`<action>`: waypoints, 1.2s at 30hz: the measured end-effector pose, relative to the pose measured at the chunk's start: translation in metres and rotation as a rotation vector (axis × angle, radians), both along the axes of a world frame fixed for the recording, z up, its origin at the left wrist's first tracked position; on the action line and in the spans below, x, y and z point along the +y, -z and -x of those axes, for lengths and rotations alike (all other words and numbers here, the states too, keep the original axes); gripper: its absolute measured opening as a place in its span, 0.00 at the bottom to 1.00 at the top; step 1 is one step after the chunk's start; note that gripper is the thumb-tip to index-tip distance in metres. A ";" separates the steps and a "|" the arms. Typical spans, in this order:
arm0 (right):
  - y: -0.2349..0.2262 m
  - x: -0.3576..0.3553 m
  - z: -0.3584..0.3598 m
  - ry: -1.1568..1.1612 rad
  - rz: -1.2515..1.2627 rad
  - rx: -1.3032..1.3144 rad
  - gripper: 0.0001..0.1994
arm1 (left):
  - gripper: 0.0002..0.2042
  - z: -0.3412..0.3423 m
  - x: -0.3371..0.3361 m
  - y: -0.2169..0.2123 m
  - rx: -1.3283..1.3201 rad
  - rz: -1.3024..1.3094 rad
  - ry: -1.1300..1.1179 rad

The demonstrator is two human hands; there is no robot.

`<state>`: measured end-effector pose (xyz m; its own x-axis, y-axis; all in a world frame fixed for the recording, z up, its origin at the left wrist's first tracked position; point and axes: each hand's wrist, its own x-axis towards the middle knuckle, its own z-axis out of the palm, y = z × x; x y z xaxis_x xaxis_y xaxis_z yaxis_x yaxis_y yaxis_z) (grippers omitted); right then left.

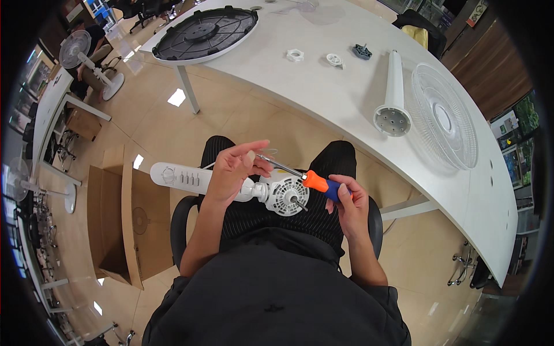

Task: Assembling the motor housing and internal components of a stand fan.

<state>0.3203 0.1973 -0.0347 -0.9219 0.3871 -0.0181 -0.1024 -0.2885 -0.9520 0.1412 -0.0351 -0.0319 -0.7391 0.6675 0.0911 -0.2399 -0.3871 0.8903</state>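
Note:
My right hand (351, 209) grips the orange and blue handle of a screwdriver (315, 181). Its metal shaft slants up and left to my left hand (231, 173), whose thumb and fingers are at the tip. Whether a small screw sits there is too small to tell. Beneath the hands, a white fan motor head (287, 196) with a vented round housing and a metal shaft lies across my lap. Joined to it, a white fan neck with a control panel (183, 177) stretches left, partly covered by my left wrist.
On the white table (323, 86) are a black-and-white round base (205, 34), a white nut (295, 55), a small white part (334, 60), a dark knob (362, 52), a white tube (395, 86) and a fan grille (444, 115). An open cardboard box (147, 230) stands at left.

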 end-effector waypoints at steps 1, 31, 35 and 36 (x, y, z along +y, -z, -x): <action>0.000 0.002 -0.003 -0.001 0.024 0.004 0.15 | 0.31 -0.002 0.002 0.000 -0.022 -0.009 0.034; -0.002 0.058 -0.060 0.036 -0.494 -0.283 0.12 | 0.48 0.013 0.002 0.107 1.163 0.780 0.060; 0.005 0.051 -0.051 0.049 -0.596 -0.243 0.12 | 0.48 0.014 0.002 0.109 1.168 0.781 0.051; 0.003 0.049 -0.049 0.041 -0.644 -0.261 0.12 | 0.48 0.015 0.002 0.109 1.169 0.781 0.052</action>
